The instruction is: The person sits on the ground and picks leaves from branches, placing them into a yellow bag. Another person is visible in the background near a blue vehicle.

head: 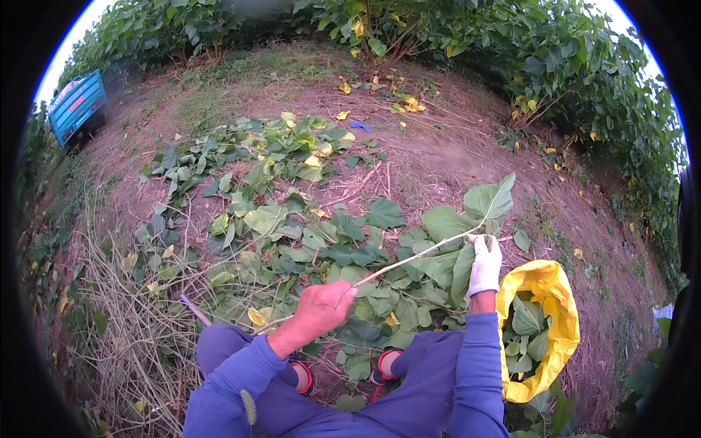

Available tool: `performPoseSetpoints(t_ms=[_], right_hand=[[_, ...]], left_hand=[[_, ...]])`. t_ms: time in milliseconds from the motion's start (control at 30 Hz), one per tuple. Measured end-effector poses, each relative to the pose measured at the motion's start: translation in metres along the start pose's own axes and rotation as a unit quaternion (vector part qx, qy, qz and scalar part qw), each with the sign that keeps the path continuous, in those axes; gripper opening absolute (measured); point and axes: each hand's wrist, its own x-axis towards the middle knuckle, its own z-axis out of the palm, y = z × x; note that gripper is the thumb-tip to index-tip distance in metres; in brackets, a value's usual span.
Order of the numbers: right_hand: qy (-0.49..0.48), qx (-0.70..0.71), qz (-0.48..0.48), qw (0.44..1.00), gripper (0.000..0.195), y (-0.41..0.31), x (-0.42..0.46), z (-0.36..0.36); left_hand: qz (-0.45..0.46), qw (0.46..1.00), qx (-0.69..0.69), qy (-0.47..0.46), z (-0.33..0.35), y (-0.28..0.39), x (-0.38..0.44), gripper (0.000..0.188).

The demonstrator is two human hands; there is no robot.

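My bare left hand (327, 304) is closed around a long, thin leafy branch (408, 265), with the lower end of the stem passing back under my forearm. Farther along, my right hand (486, 265) in a white glove grips the branch close to its leafy tip. Large green leaves (489, 201) spread from that tip around the glove. Much of the stem between my hands is bare. To the right of my right forearm stands a yellow sack (564, 334), its mouth open and its rim rolled, with green leaves (530, 323) inside.
Cut leaves (274, 219) lie heaped on the soil ahead. Stripped stems (131, 328) pile up at left, near a tool handle (194, 309). A blue object (360, 126) lies farther off. A blue cart (78, 107) stands far left; leafy bushes (553, 60) line the back and right.
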Motion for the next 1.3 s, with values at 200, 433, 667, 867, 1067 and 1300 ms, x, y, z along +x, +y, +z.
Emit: performPoseSetpoints(t_ms=[200,433,667,867,1067,1300], right_hand=[[-0.044,0.121,0.076,0.989,0.010,-0.014,-0.011,0.013],[-0.036,0.188,0.095,0.977,0.015,-0.019,-0.013,0.020],[-0.027,0.162,0.055,0.985,0.022,-0.026,-0.016,0.022],[-0.083,0.172,0.101,0.976,0.022,-0.035,-0.026,0.025],[-0.126,0.158,0.113,0.973,0.019,-0.038,-0.040,0.046],[-0.217,0.107,0.148,0.959,0.017,-0.028,-0.066,0.083]], left_hand=[[0.010,1.000,0.022,0.005,0.000,-0.004,-0.002,0.017],[0.092,0.991,0.070,0.068,-0.009,0.008,0.010,0.020],[0.124,0.982,0.109,0.092,-0.015,0.008,0.021,0.019],[0.129,0.975,0.152,0.093,-0.039,-0.001,0.037,0.024],[0.035,0.988,0.142,0.047,-0.048,-0.007,0.049,0.020],[-0.074,0.993,0.028,-0.093,-0.028,-0.012,0.041,0.024]])
